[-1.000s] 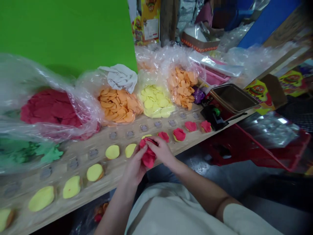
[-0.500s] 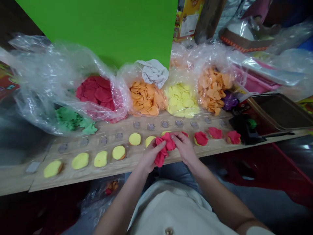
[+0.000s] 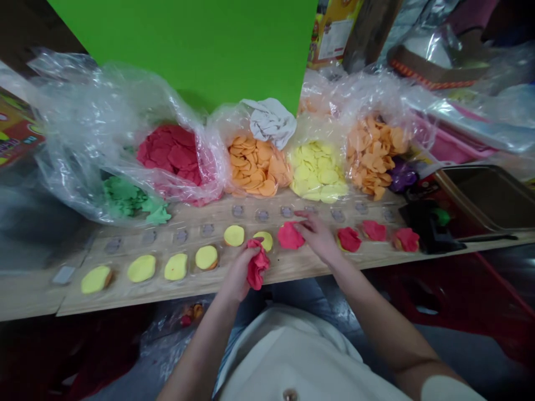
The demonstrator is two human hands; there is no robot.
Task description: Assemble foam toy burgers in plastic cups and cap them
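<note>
Wooden board (image 3: 292, 268), half-hidden red clay sheet (image 3: 256, 267)

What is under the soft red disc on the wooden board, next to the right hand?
The soft red disc sits beside the right hand. Around its edges only the pale wooden board shows. What lies directly beneath it is covered, so it cannot be seen.

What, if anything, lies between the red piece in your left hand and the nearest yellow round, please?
Nothing visible: the crumpled red piece in the left hand sits right beside the yellow round, with nothing between them.
</note>
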